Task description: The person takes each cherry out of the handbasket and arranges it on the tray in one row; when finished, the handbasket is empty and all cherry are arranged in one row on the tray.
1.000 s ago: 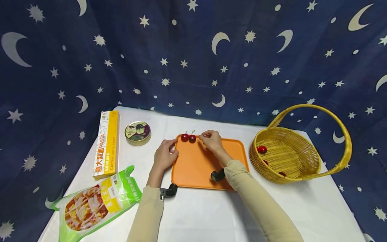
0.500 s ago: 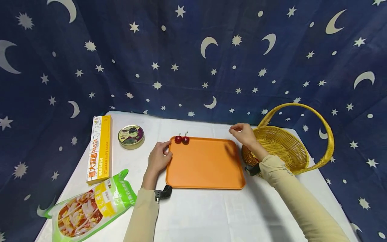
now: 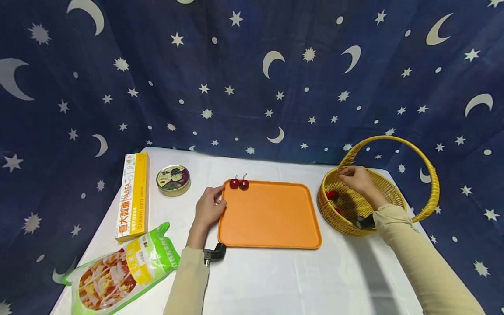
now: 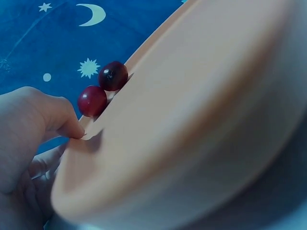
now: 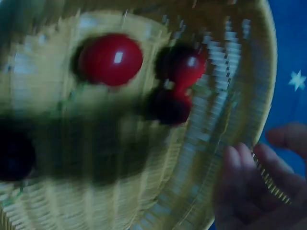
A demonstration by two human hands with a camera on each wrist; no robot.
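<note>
My left hand (image 3: 209, 208) pinches the left edge of an orange tray (image 3: 271, 216) near its far corner. In the left wrist view, fingers lie above and below the tray's rim. Two dark red cherries (image 3: 239, 184) with stems sit side by side at the tray's far left corner, just beyond that hand. On the right, my right hand (image 3: 357, 180) is over a yellow woven basket (image 3: 334, 218), inside its far left rim, with loosely bent fingers and nothing held. Several red cherries (image 5: 111, 60) lie in the basket; the right wrist view is blurred and dark.
The basket's tall arched handle (image 3: 433, 179) leans out to the right. Left of the tray are a round tin (image 3: 173, 180), a yellow and white pasta box (image 3: 134, 197) and a green food bag (image 3: 122, 273). A starry blue curtain (image 3: 252, 78) hangs behind the white table.
My right hand has moved from the tray's far edge rightward to over the basket. The left hand keeps its hold on the tray's edge. The head view has shifted slightly.
</note>
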